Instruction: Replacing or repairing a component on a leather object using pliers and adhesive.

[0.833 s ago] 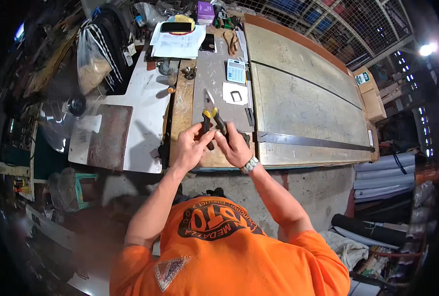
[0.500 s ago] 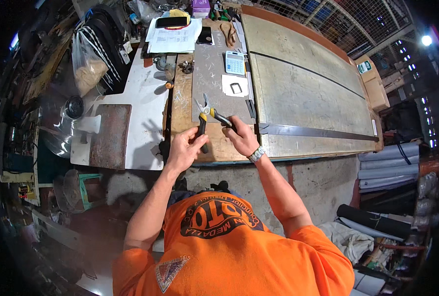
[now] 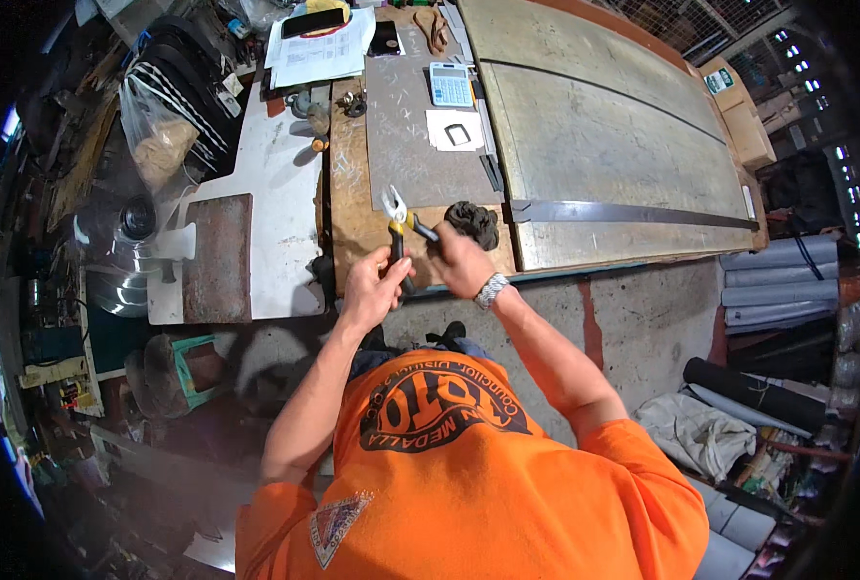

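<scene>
Wooden bench (image 3: pixel 349 215), concrete floor (image 3: pixel 647 314), open pliers (image 3: pixel 397 230)

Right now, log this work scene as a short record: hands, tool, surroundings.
Left hand: fingers closed around one handle of the metal pliers with black-and-yellow handles
Right hand: slightly blurred, holding the other handle; silver-toned wristband behind it
Pliers: handles spread, tips pointing away from the person
Beside right hand: crumpled dark cloth-like bundle
Farther off: white paper bearing a black rounded-square outline; pale-blue rectangular calculator
Right side: long flat grey strip across a broad dull-yellowish board
</scene>
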A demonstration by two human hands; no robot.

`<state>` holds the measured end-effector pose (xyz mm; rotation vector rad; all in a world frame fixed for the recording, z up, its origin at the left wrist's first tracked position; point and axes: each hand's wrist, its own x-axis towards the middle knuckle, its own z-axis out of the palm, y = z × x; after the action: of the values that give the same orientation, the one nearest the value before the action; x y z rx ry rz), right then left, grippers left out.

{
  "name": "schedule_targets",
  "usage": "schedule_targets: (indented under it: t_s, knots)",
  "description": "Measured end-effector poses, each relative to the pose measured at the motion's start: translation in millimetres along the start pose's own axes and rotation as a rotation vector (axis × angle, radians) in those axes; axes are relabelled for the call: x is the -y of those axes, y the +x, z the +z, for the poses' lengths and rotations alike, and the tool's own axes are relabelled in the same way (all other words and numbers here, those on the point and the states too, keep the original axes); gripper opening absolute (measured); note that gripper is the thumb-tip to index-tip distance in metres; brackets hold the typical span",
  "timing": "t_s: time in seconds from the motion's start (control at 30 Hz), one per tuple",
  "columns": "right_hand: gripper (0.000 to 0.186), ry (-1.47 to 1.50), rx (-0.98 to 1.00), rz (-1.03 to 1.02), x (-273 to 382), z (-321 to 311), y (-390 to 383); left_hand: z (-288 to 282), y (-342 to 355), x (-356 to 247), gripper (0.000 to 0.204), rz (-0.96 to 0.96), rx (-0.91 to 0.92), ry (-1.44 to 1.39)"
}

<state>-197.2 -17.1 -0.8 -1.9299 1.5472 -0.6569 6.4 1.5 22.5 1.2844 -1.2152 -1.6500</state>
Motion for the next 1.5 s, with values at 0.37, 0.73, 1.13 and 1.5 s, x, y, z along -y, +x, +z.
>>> schedule_targets:
  t_s: [0.37,0.73,1.13,1.5]
  knots:
    - [0.032,0.039,0.088,0.059,-10,-7,-6,-3,-2,19,0.025,-0.017,0.056,0.008]
    - [0.031,0.311,0.315,0.232,-7,18,-23,-3,1,20,0.025,-0.133,0.091,0.113]
    - [0.031,0.546,0.350,0.451,8,45,-32,-12,7,34,0.022,-0.018,0.044,0.241]
    - [0.030,0.250,-0.050,0.182,-23,79,-35,-16,5,33,0.020,-0.115,0.065,0.126]
